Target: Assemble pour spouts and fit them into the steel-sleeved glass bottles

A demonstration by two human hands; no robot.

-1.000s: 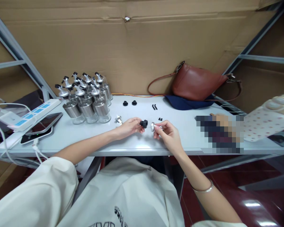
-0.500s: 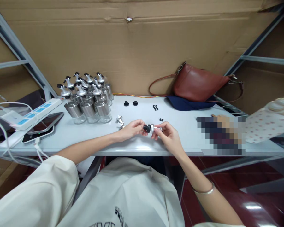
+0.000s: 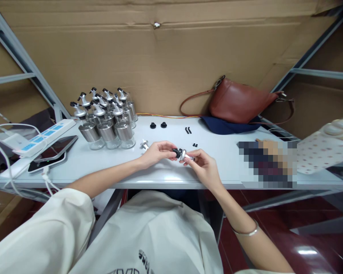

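Between my hands, over the table's front part, is a bottle pourer [image 3: 183, 154] with a silver collar and spout and a black stopper end. My left hand [image 3: 159, 154] grips the black stopper, fingers closed round it. The silver spout is pinched by my right hand [image 3: 204, 167] from the other side. Just behind my left hand lies another silver pourer top [image 3: 144, 144], partly hidden by the fingers. Farther back sit two black stoppers [image 3: 158, 125], two thin black spout levers [image 3: 188, 130] and two tiny black caps [image 3: 195, 145].
Several glass-and-steel bottles [image 3: 107, 131] with pourers stand at the back left. Beside them are a power strip [image 3: 47, 137] and phones [image 3: 55, 149] with cables. A brown handbag [image 3: 240, 101] rests on dark blue cloth [image 3: 225, 126] at the back right, and a dotted bag [image 3: 320, 148] is far right.
The pourer has tilted, its black end now higher and its spout sloping down to the right. My left hand has risen slightly and turned with it.
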